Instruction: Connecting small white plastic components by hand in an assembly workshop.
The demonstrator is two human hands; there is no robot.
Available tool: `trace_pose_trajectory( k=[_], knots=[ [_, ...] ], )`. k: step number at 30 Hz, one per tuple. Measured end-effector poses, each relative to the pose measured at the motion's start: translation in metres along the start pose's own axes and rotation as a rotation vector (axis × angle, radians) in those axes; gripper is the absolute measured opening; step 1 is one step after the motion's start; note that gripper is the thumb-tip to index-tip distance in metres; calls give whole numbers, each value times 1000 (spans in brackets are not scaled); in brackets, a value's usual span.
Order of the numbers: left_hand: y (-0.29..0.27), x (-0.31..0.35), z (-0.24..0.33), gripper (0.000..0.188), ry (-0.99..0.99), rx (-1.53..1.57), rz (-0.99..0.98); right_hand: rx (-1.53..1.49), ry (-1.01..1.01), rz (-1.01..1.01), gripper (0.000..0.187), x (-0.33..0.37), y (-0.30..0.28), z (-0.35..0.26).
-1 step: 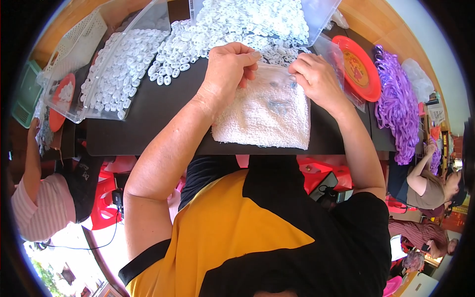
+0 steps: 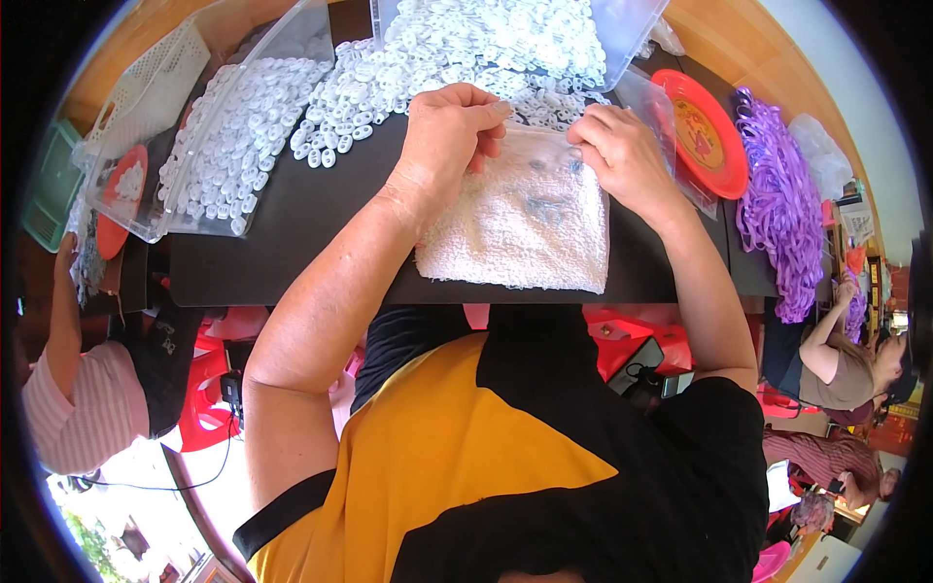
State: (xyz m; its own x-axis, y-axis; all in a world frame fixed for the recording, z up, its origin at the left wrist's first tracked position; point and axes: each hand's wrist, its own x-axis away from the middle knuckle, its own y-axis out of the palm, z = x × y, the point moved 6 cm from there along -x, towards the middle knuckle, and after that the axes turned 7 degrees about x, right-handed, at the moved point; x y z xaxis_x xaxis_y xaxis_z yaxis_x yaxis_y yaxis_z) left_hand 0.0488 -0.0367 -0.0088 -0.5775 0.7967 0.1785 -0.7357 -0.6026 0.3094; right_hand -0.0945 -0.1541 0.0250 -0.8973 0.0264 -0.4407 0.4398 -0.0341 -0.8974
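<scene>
My left hand is closed in a pinch, thumb against forefinger, above the far left part of a white terry cloth. Whatever the fingertips hold, if anything, is too small to make out. Over the cloth's far right corner is my right hand, its fingers also drawn together; their tips are partly hidden. The cloth lies flat near the table's front edge, with small bluish clear bits on it. Just beyond my hands spreads a heap of small white oval pieces with holes.
A clear bin of white pieces lies at the left. On the right are a red plate, a clear plastic bag and a bundle of purple ribbons. One person sits left, another right.
</scene>
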Motion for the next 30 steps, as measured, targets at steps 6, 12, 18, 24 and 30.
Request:
trace_pose_trajectory(
  k=[6,12,18,24,30],
  knots=[
    [-1,-1,-1,12,-6,-1,4,-185,153,38,12,5,1,10],
    [-1,-2,-2,11,-5,4,-1,-131,97,31,18,7,0,4],
    [0,-1,-1,11,-1,7,-4,-30,62,-27,19,5,-2,0],
    [-1,-1,-1,11,9,3,-14,105,92,-134,16,2,-3,-1],
    [0,0,-1,11,6,-6,-12,-366,295,106,10,11,3,16]
  ],
)
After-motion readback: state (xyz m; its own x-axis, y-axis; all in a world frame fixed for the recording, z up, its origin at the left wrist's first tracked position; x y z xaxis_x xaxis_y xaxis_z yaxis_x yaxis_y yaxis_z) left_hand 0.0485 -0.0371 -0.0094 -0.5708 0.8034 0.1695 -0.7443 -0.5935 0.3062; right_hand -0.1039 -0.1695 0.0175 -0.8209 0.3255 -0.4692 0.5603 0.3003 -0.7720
